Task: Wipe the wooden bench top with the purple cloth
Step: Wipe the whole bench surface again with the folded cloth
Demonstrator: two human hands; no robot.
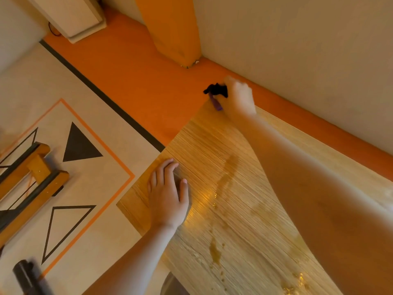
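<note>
The wooden bench top point(212, 150) fills the lower right, with wet streaks and drops point(225, 179) running down its middle. My right hand point(239, 96) reaches to the far corner of the bench by the wall. It is shut on the purple cloth point(215, 103), of which a purple edge and a dark bunched part point(215, 90) stick out past the fingers. My left hand point(168, 194) lies flat on the near left edge of the bench, fingers spread, holding nothing.
An orange floor strip point(138, 81) runs along the white wall point(297, 50). An orange post point(174, 28) stands beyond the bench corner. A wooden frame point(36, 173) sits on the patterned floor at left. A dark object point(27, 275) shows at the bottom left.
</note>
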